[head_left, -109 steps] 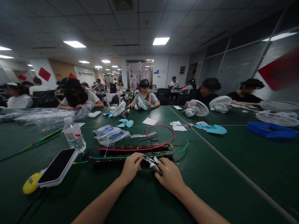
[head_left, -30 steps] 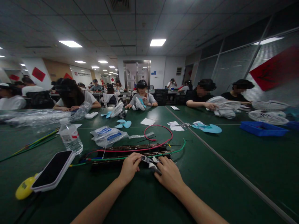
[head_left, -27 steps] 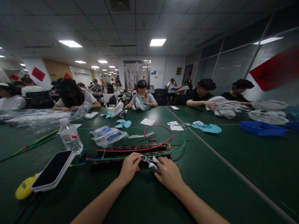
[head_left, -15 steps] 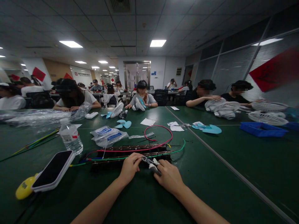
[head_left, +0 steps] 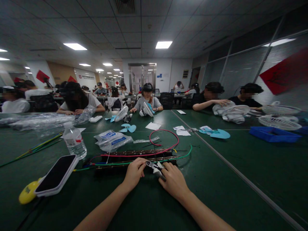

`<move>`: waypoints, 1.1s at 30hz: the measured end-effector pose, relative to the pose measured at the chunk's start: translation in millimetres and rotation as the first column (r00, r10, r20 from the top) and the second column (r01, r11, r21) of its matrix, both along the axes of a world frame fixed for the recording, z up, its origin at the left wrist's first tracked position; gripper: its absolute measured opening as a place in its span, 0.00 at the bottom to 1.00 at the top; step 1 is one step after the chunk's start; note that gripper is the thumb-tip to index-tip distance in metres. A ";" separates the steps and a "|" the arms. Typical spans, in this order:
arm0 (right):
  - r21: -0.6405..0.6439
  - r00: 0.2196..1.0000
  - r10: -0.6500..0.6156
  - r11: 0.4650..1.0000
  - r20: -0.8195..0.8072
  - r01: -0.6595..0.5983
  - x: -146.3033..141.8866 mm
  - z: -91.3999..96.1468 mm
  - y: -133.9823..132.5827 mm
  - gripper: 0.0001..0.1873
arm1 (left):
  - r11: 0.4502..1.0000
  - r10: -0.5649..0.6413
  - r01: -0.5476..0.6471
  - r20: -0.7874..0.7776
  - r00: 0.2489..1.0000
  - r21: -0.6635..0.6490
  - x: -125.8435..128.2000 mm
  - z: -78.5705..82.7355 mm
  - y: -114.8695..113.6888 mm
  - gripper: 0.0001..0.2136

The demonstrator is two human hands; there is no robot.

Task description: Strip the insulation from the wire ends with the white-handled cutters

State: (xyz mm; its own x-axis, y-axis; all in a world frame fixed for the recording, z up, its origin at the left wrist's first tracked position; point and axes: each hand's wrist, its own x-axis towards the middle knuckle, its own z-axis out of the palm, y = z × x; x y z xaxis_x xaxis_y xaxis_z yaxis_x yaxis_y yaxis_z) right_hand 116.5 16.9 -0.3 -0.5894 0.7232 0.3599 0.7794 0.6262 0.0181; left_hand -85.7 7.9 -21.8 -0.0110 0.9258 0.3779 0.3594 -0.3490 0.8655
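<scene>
My left hand (head_left: 133, 174) is curled on the near edge of a long black strip board (head_left: 134, 158) lying across the green table (head_left: 216, 179). My right hand (head_left: 173, 181) grips small cutting pliers (head_left: 155, 167), jaws pointing left toward my left fingertips. A red wire (head_left: 166, 141) loops behind the board and a green wire (head_left: 185, 154) runs along it to the right. What sits between the plier jaws is too small to make out.
A phone (head_left: 56, 175) on a yellow object (head_left: 26, 195) lies at left, beside a water bottle (head_left: 74, 141) and plastic bags (head_left: 112, 139). Blue fan blades (head_left: 215, 133), a blue tray (head_left: 274, 134) and white fan grilles (head_left: 279, 122) are at right. Other people sit around the table.
My hands have stayed at the strip board with the pliers. The view has shifted slightly, and a person at the far right has moved a white fan grille.
</scene>
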 end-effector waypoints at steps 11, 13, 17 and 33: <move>-0.030 0.998 -0.044 0.999 0.034 0.045 -1.3 0.3 -3.1 0.09 | 1.000 0.005 -0.005 -0.002 1.000 0.007 -0.5 1.1 0.2 0.14; -0.032 0.998 -0.052 0.998 0.037 0.053 -1.6 0.7 -3.7 0.10 | 1.000 0.003 -0.003 -0.001 1.000 0.006 -0.5 1.0 0.2 0.14; -0.058 0.998 -0.057 0.997 0.034 0.059 -2.0 1.5 -3.9 0.10 | 1.000 0.005 -0.005 0.001 1.000 0.004 -0.4 0.8 0.0 0.13; -0.039 0.998 0.002 0.999 -0.061 -0.005 -0.2 -2.7 0.3 0.10 | 0.999 0.047 -0.047 -0.009 0.999 0.008 -0.7 -4.7 2.3 0.12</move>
State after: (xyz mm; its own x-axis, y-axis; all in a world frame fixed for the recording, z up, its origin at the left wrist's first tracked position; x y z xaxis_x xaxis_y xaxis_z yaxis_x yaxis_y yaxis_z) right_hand 116.3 17.2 -3.0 -0.5699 0.7357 0.3661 0.7762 0.6281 -0.0539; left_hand -86.4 10.2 -26.6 -0.0510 0.9214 0.3853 0.3830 -0.3383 0.8596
